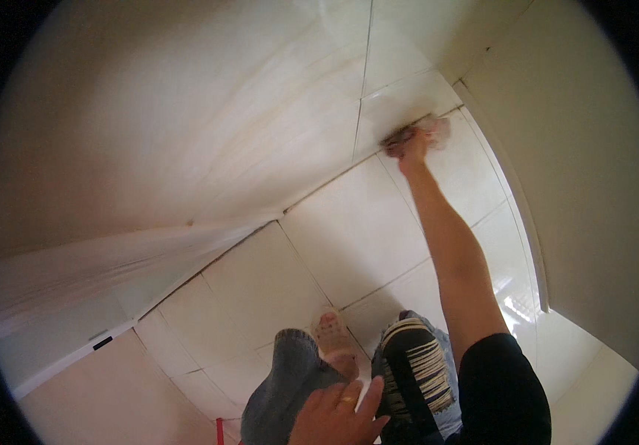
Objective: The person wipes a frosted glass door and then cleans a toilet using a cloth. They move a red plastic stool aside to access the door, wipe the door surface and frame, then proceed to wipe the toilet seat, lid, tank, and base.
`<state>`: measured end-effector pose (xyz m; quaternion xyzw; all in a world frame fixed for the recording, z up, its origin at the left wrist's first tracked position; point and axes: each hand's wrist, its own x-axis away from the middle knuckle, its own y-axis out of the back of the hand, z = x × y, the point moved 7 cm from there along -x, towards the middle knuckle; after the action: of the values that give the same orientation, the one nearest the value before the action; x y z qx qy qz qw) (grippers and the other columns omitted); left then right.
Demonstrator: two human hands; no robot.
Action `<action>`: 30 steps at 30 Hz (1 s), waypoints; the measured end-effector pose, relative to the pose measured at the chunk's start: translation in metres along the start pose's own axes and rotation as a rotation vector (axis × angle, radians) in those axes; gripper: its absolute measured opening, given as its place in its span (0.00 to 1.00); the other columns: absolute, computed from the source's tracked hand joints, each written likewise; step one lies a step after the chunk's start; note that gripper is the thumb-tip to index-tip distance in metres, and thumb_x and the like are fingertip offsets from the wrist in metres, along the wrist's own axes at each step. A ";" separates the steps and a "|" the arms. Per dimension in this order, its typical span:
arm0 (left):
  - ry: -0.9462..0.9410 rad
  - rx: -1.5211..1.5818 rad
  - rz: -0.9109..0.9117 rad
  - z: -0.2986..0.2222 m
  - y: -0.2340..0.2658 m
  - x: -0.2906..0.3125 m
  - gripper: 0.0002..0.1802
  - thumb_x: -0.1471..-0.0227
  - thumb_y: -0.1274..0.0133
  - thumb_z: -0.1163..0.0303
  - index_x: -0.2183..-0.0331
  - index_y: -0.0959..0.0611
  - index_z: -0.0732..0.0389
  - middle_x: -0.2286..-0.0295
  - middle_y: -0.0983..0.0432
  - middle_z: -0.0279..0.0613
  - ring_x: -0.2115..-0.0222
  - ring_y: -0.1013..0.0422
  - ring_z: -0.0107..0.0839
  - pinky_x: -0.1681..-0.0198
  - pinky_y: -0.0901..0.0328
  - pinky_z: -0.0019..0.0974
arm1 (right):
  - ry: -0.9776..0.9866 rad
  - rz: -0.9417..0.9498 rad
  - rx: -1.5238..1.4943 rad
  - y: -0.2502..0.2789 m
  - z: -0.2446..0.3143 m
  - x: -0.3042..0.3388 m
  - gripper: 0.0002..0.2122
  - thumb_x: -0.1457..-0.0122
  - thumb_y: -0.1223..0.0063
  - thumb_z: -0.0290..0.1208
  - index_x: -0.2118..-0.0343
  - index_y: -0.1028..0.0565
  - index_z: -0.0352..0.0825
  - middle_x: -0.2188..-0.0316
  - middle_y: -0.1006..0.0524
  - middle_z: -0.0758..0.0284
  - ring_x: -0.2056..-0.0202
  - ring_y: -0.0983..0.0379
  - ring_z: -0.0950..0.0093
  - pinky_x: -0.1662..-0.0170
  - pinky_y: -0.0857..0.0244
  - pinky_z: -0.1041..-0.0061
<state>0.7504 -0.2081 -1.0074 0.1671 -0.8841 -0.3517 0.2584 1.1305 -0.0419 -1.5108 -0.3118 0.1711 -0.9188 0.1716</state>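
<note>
My right hand (414, 146) reaches far out to the foot of the tiled wall. Its fingers are closed round a crumpled cloth (439, 132), partly dark and partly pale, pressed where wall and floor meet. Motion smears both the cloth and the fingertips. Close to my body, my left hand (336, 417) lies over my bent legs with its fingers spread and a ring on one of them. Nothing is in that hand.
Pale square tiles cover the floor (349, 222), with dark grime along the wall joint. A light wall (186, 111) rises on the left. At right stands a pale panel (587, 163) with a raised edge. My sandalled foot (332, 337) rests between my knees. A red strip (220, 432) shows low down.
</note>
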 end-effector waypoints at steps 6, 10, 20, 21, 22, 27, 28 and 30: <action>-0.023 0.114 0.322 -0.010 -0.057 -0.013 0.21 0.54 0.48 0.66 0.58 0.28 0.65 0.71 0.28 0.50 0.67 0.31 0.40 0.67 0.36 0.37 | -0.233 0.037 0.007 -0.056 -0.142 0.155 0.08 0.43 0.63 0.37 0.63 0.38 0.41 0.81 0.35 0.69 0.83 0.36 0.70 0.84 0.40 0.69; 0.081 0.102 0.675 -0.013 -0.081 0.003 0.19 0.56 0.47 0.66 0.63 0.26 0.69 0.70 0.29 0.47 0.71 0.32 0.38 0.68 0.37 0.37 | -0.282 -0.102 0.028 -0.105 -0.152 0.270 0.16 0.45 0.62 0.31 0.54 0.46 0.42 0.75 0.33 0.66 0.77 0.34 0.69 0.77 0.35 0.61; 0.110 0.158 0.444 -0.049 -0.139 0.053 0.10 0.57 0.49 0.67 0.74 0.24 0.65 0.74 0.30 0.44 0.70 0.32 0.38 0.67 0.38 0.40 | -0.721 0.205 -0.417 -0.161 -0.003 0.412 0.13 0.47 0.66 0.27 0.60 0.38 0.29 0.61 0.32 0.59 0.58 0.34 0.62 0.53 0.38 0.57; 0.127 0.145 0.423 -0.052 -0.154 0.060 0.08 0.56 0.50 0.68 0.75 0.24 0.64 0.74 0.30 0.44 0.71 0.32 0.40 0.68 0.37 0.41 | -0.767 0.256 -0.478 -0.170 0.017 0.426 0.13 0.47 0.66 0.28 0.59 0.37 0.29 0.61 0.31 0.59 0.58 0.34 0.63 0.53 0.38 0.59; 0.152 0.164 0.344 -0.054 -0.158 0.067 0.08 0.55 0.51 0.68 0.76 0.24 0.63 0.75 0.30 0.45 0.71 0.32 0.41 0.68 0.37 0.43 | -0.820 0.310 -0.545 -0.181 0.037 0.445 0.14 0.47 0.66 0.28 0.59 0.36 0.29 0.60 0.31 0.58 0.58 0.34 0.64 0.53 0.38 0.61; 0.165 0.240 0.351 -0.069 -0.238 0.120 0.12 0.53 0.56 0.75 0.63 0.27 0.64 0.71 0.27 0.45 0.68 0.31 0.42 0.62 0.36 0.44 | -0.973 0.687 -0.544 -0.206 0.158 0.554 0.18 0.49 0.61 0.35 0.57 0.32 0.32 0.63 0.27 0.61 0.61 0.31 0.68 0.55 0.36 0.66; 0.193 0.342 0.281 -0.084 -0.219 0.119 0.12 0.53 0.56 0.76 0.62 0.27 0.63 0.71 0.27 0.45 0.68 0.31 0.42 0.62 0.36 0.43 | -0.933 0.798 -0.694 -0.190 0.180 0.555 0.19 0.49 0.60 0.36 0.56 0.32 0.31 0.62 0.27 0.61 0.60 0.31 0.67 0.54 0.36 0.66; 0.287 0.534 0.133 -0.109 -0.164 0.135 0.13 0.53 0.56 0.77 0.61 0.26 0.61 0.71 0.27 0.45 0.68 0.30 0.42 0.61 0.35 0.40 | -0.935 0.753 -0.725 -0.172 0.233 0.583 0.19 0.51 0.59 0.37 0.58 0.31 0.32 0.63 0.27 0.60 0.60 0.30 0.64 0.53 0.37 0.63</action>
<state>0.7222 -0.4450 -1.0099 0.2186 -0.9088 -0.0621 0.3499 0.8061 -0.1842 -0.9648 -0.6312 0.4714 -0.4514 0.4190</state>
